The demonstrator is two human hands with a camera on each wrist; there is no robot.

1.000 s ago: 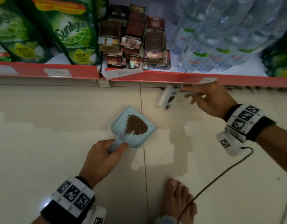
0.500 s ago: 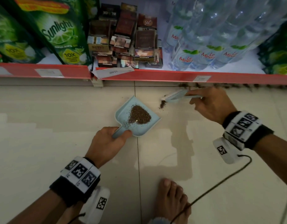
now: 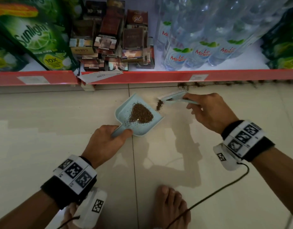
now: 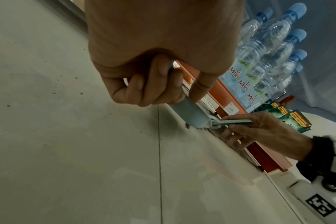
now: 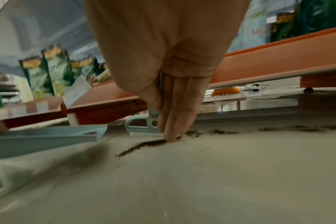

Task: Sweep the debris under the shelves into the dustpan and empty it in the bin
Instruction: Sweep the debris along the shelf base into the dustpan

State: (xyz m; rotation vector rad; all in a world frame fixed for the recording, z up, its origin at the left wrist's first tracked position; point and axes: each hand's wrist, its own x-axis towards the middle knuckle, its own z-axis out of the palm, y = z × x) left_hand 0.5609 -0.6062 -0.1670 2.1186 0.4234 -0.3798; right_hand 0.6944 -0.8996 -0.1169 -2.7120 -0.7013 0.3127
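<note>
A pale blue dustpan [image 3: 124, 111] lies on the tiled floor with a heap of brown debris [image 3: 141, 114] in it. My left hand [image 3: 107, 139] grips its handle [image 4: 184, 107]. My right hand [image 3: 206, 109] holds a small pale blue brush [image 3: 173, 97] by its handle, bristles on the floor just right of the pan's mouth. A small streak of swept debris [image 3: 158, 105] sits between brush and pan, also seen as a dark line of debris [image 5: 142, 146] in the right wrist view. More debris [image 3: 225, 84] lines the floor under the red shelf edge [image 3: 159, 76].
The bottom shelf carries green detergent pouches [image 3: 36, 40], cigarette packs [image 3: 112, 47] and water bottles [image 3: 200, 38]. A loose price tag [image 3: 99, 76] hangs off the shelf edge. My bare foot [image 3: 172, 207] and a black cable [image 3: 216, 192] lie behind the hands.
The brush has come down from the shelf edge and swept a small pile leftward close to the pan's mouth. The dustpan and left hand stayed put.
</note>
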